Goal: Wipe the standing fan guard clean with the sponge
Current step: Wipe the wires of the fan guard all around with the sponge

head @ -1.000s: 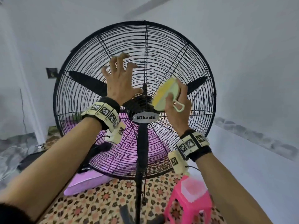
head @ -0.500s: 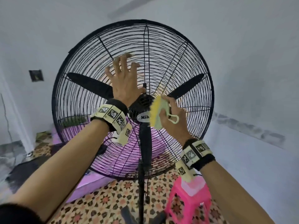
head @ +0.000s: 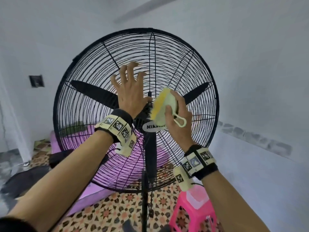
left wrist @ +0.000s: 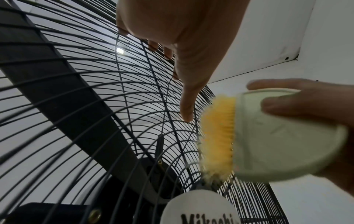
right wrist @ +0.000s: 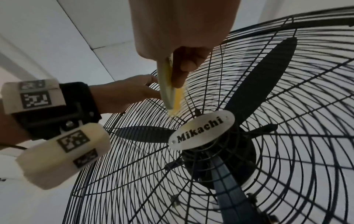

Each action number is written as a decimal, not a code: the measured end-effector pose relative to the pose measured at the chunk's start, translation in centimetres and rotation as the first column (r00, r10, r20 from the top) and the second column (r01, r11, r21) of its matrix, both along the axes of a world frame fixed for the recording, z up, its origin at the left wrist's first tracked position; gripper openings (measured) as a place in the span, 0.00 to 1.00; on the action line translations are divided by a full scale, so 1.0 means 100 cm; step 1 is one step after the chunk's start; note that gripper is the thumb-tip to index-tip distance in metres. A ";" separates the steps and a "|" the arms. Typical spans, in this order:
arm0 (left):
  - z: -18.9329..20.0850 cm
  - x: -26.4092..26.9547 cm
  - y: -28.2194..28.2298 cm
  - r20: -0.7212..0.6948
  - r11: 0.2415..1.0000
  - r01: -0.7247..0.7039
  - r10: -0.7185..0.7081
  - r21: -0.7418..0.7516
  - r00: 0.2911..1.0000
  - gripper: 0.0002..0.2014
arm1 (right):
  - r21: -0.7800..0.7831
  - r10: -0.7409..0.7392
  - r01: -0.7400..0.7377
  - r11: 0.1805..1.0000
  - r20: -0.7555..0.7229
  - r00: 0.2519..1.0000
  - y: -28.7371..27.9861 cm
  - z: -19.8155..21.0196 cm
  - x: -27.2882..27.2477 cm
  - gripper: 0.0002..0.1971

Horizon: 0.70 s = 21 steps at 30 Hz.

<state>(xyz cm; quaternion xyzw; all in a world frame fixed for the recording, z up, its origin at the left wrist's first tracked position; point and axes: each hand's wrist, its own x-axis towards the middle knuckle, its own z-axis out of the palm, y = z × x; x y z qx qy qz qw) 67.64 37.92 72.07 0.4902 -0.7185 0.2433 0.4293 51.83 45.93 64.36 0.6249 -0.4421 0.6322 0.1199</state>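
Standing fan guard (head: 93,124): black wire cage, round, upright on a dark pole (head: 145,195), three dark blades (head: 93,92) behind the wires, oval silver badge (right wrist: 201,130) reading "Mikachi" at the centre.

Left hand (head: 132,96): laid flat against the wires above and left of the hub, fingers (head: 124,72) spread and nearly straight, tips bent lightly onto the wires, thumb pointing toward the centre. Nothing held; grip loose and open. Tagged band on the wrist.

Right hand (head: 178,118): grip closed round the sponge (head: 164,106), thumb across its pale green back, fingers over the top edge. Sponge: pale green body, yellow bristly face (left wrist: 218,136) turned to the guard, small loop hanging at the lower end. Yellow face touching the wires just above the badge and just right of the left thumb. Blurred in the left wrist view.

Around: pale walls, patterned tiled floor (head: 107,213), pink plastic stool (head: 195,215) at lower right with a clear container (head: 199,196) on top, purple cushion-like thing (head: 93,196) low behind the guard, dark bundle at lower left too blurred to identify.
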 end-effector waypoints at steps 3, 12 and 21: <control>0.002 -0.002 0.004 0.015 1.000 -0.008 0.008 0.021 1.000 0.43 | 0.043 -0.046 0.049 0.998 -0.072 0.996 -0.005 -0.005 -0.003 0.21; 0.001 0.000 0.006 0.029 0.999 -0.025 0.024 0.021 0.999 0.43 | 0.092 -0.059 0.076 0.993 -0.181 0.982 -0.002 0.002 0.003 0.30; 0.002 -0.004 0.009 0.030 0.998 -0.030 0.028 0.047 0.999 0.42 | 0.084 -0.055 0.074 0.994 -0.209 0.976 0.004 0.014 -0.005 0.27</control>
